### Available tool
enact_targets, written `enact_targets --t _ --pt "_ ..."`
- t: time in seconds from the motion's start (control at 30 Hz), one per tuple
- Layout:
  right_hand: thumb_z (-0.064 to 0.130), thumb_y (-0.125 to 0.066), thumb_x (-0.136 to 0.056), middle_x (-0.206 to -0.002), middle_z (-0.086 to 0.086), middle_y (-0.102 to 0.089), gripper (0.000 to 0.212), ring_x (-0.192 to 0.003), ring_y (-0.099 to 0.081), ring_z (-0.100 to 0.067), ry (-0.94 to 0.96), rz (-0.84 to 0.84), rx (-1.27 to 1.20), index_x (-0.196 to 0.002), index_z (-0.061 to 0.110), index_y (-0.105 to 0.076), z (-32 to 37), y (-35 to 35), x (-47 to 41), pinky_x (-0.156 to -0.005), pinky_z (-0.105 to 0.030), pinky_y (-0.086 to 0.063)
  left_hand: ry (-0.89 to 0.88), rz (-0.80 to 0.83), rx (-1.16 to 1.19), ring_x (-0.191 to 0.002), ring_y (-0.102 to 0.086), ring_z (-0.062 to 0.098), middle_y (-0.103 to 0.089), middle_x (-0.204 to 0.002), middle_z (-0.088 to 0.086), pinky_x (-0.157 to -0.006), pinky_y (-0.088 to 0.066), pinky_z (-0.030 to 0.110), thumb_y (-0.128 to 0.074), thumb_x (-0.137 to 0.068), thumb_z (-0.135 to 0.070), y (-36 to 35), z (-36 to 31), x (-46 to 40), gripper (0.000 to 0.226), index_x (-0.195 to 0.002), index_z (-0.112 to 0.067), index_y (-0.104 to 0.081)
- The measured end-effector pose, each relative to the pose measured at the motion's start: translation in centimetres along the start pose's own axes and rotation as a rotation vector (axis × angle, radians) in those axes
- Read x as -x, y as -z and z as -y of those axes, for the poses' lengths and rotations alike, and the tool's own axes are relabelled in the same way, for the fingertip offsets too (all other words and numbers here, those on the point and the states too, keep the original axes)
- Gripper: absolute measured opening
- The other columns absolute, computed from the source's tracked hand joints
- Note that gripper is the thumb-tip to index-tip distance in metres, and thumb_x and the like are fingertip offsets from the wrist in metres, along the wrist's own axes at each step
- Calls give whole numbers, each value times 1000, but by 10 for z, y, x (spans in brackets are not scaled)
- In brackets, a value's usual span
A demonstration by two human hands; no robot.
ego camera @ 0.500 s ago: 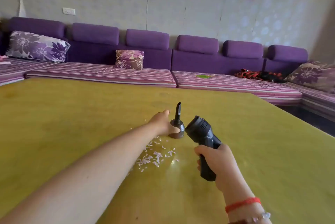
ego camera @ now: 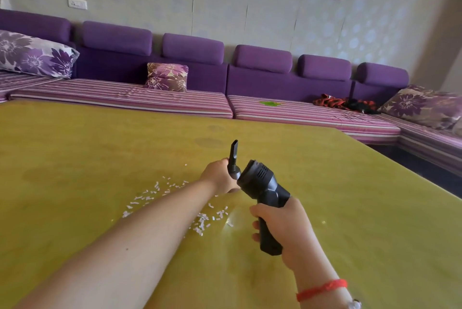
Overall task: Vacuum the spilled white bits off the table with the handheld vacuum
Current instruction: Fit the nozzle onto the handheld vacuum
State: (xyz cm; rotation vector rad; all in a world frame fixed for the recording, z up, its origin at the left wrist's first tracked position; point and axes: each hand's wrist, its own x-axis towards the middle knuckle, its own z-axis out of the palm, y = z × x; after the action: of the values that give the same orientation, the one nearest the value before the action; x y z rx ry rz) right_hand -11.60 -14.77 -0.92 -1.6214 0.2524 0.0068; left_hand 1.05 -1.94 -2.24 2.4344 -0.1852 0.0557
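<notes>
Left grip (ego camera: 220, 176) grasps the nozzle (ego camera: 233, 158); right grip (ego camera: 281, 223) grasps the vacuum (ego camera: 262, 183) above white bits (ego camera: 200, 221) mid-counter (ego camera: 350, 208).

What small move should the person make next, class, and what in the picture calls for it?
Probably push the nozzle, held in the left hand, onto the vacuum gripped by the right hand: its open mouth faces the nozzle, and the white bits remain.
</notes>
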Motion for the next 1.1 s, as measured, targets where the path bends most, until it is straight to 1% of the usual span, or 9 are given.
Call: enact_targets --t 0.13,0.23,0.3,0.37,0.53,0.7,0.77,0.93,1.1 --pt "-1 -64 -74 -82 -12 -59 44 -56 -58 -18 19 -1 3 -114 8 -49 0 1 0 -42 -24 -50 31 -76 99 -59 -49 9 -54 -65 -6 -48 -31 21 -50 -85 -18 9 -10 9 20 -67 -23 -43" --pt "0 -65 -73 -80 -12 -58 44 -54 -57 -17 29 -3 5 -113 7 -48 0 1 1 -42 -23 -49 65 -96 149 -69 -60 21 -59 -65 -1 -50 -38 25 -54 -79 -28 26 -21 20 17 -74 -12 -56" --pt "0 -66 -73 -80 -11 -58 44 -54 -57 -17 37 -4 -10 -112 7 -48 2 0 3 -42 -24 -50 92 -114 192 -96 -65 29 -70 -92 11 -72 -52 36 -60 -74 -36 39 -26 26 43 -101 -3 -63" --pt "3 -67 -73 -79 -11 -59 43 -54 -57 -18 53 -5 -47 -111 9 -48 4 -1 6 -44 -25 -51 135 -164 243 -110 -60 30 -65 -117 12 -89 -50 40 -66 -72 -43 50 -24 33 60 -120 -6 -58" --pt "5 -68 -76 -78 -9 -62 42 -49 -60 -17 79 -2 -134 -110 16 -47 8 -4 15 -45 -27 -54 136 -246 409 -116 -53 27 -57 -128 5 -87 -42 33 -70 -73 -50 77 -15 62 69 -129 -14 -51" --pt "3 -73 -74 -86 -8 -66 48 -60 -67 -19 76 47 -169 -114 15 -49 5 -4 24 -56 -32 -58 153 -244 686 -119 -53 29 -59 -128 7 -106 -40 45 -73 -73 -46 93 -9 97 64 -124 -12 -54" --pt "2 -74 -73 -86 -8 -67 48 -63 -67 -19 79 68 -165 -113 12 -51 5 -3 26 -58 -33 -58 149 -231 779 -117 -55 30 -60 -125 10 -107 -39 48 -72 -75 -42 96 -8 110 59 -120 -9 -55" --pt "1 -75 -70 -85 -7 -67 48 -64 -67 -17 108 126 -119 -112 10 -54 4 -4 34 -57 -28 -58 104 -203 923 -106 -58 26 -65 -105 8 -101 -44 37 -66 -79 -35 91 -4 145 32 -99 -11 -59" --pt "-6 -74 -68 -87 -12 -64 62 -58 -65 -20 91 197 -128 -120 10 -44 4 -8 39 -53 -28 -56 89 -229 1056 -92 -62 19 -67 -97 5 -88 -49 28 -65 -82 -30 81 -1 164 46 -117 -1 -56"
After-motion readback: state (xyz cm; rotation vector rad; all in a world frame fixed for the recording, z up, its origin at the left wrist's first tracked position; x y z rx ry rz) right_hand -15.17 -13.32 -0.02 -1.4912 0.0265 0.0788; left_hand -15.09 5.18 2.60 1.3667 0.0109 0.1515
